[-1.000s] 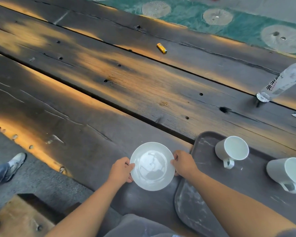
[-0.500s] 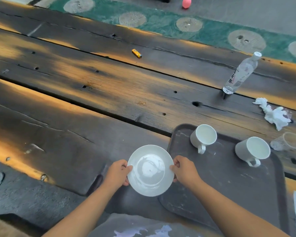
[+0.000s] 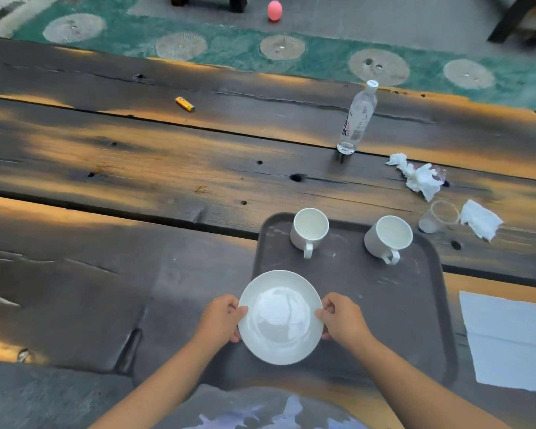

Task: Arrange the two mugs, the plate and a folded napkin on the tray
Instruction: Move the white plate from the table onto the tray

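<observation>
Over the tray's (image 3: pixel 415 305) near-left corner: white plate (image 3: pixel 280 317), your left hand (image 3: pixel 220 317) and right hand (image 3: pixel 342 318) each clasping its rim on opposite sides. At tray's far edge: two white mugs (image 3: pixel 309 231) (image 3: pixel 387 238), upright, handles toward you. On the wooden surface (image 3: pixel 136 168) right of tray: flat white napkin (image 3: pixel 505 339).

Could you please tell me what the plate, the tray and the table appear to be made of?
The plate looks like glazed white ceramic: its centre shines with a reflection. The tray seems to be matte dark plastic, scuffed with pale marks. The table is rough, weathered wooden planks, showing grain, cracks and knot holes.
</observation>
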Motion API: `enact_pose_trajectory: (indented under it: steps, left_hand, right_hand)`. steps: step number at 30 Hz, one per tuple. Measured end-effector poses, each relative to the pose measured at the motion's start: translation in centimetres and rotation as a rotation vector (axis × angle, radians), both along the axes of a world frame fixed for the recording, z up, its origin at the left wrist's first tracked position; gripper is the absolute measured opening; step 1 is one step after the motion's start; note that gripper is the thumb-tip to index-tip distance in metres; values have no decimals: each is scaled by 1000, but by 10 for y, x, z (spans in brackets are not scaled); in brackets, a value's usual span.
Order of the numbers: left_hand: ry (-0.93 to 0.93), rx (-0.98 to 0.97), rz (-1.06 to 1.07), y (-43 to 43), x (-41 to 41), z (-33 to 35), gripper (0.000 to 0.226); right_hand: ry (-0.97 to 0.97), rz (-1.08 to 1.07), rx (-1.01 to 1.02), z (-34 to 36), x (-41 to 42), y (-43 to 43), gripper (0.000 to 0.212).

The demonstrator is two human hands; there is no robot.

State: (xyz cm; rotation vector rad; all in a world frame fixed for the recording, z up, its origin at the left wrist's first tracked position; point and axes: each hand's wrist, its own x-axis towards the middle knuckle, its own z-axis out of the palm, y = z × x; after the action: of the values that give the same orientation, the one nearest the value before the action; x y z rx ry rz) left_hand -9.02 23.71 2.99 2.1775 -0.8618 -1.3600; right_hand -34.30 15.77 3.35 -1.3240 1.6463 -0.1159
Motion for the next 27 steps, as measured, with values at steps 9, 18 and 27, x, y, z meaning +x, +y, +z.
enact_pose_trajectory:
  steps: [9,18,27]
  left_hand:
    - [-77,12,-105,-19,-32,2,19]
    - [-230,64,-223,-35,-50,-6,23]
    - [-279,112,-235,-36,-49,-20,22]
  right_hand:
    - [11,-47,14,-13,-36,0,18]
    - [55,-6,10,-21,-54,-6,14]
    - [49,-3,25,-26,-51,-9,11]
